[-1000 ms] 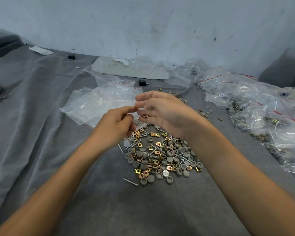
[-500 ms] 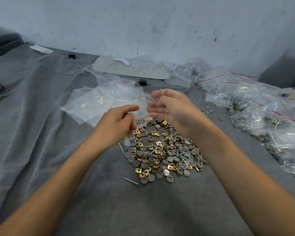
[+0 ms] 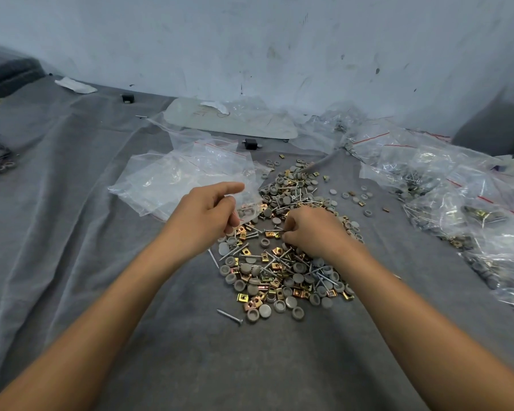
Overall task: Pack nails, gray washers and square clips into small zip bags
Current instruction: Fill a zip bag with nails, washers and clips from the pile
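Note:
A pile of nails, gray washers and brass square clips (image 3: pixel 279 271) lies on the gray cloth in front of me. My left hand (image 3: pixel 205 215) pinches the mouth of a small clear zip bag (image 3: pixel 250 207) just above the pile's left edge; a few washers show inside it. My right hand (image 3: pixel 312 229) is down on the pile with its fingers curled, fingertips pinching a nail beside a brass clip. What lies under its palm is hidden.
A stack of empty zip bags (image 3: pixel 178 179) lies behind my left hand. Filled bags (image 3: pixel 445 197) crowd the right side. A white board (image 3: pixel 232 120) and a small black block (image 3: pixel 250 143) sit near the wall. One loose nail (image 3: pixel 229 315) lies at the pile's front.
My right hand left the bag's mouth and dropped down onto the pile. My left hand stayed in place, holding the bag.

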Available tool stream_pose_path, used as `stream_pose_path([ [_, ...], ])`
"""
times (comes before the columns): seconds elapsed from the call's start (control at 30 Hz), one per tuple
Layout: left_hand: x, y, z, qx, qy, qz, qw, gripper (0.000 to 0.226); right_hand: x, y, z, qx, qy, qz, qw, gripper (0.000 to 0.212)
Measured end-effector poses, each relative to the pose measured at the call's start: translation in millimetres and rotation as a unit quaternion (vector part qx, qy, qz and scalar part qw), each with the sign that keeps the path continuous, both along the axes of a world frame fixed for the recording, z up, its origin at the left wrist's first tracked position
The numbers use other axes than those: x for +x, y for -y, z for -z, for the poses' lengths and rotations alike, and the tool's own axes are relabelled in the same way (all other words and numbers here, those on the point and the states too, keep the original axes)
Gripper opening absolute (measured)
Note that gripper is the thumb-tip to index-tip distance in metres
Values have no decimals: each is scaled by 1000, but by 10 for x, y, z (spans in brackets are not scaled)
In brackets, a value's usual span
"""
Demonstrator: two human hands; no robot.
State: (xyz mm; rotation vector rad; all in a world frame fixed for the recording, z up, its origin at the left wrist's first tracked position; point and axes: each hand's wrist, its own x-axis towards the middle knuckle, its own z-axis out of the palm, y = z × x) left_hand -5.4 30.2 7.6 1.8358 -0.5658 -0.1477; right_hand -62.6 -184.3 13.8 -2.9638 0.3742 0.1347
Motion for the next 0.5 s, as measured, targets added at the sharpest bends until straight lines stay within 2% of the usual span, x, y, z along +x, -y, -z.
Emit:
stream_pose_path([
  [0.17, -3, -1, 5, -5, -6, 4, 1000, 38, -5, -14, 24, -37, 19, -19, 999, 11],
  [0.27, 0, -19, 3, -4, -3, 6, 1000, 38, -16, 32, 40, -5, 27, -7, 1000, 19],
  [0.33, 4, -20, -2, -4, -3, 5, 1000, 38, -23, 68, 24, 44, 45, 11, 998, 28],
  [0.4, 6, -10, -9, -5, -4, 4, 1000, 38, -30, 97, -20, 132, 72, 30, 988, 30],
  [0.5, 3, 7, -10, -5, -6, 4, 1000, 38, -55, 80, -153, 298, 116, 44, 947, 26],
])
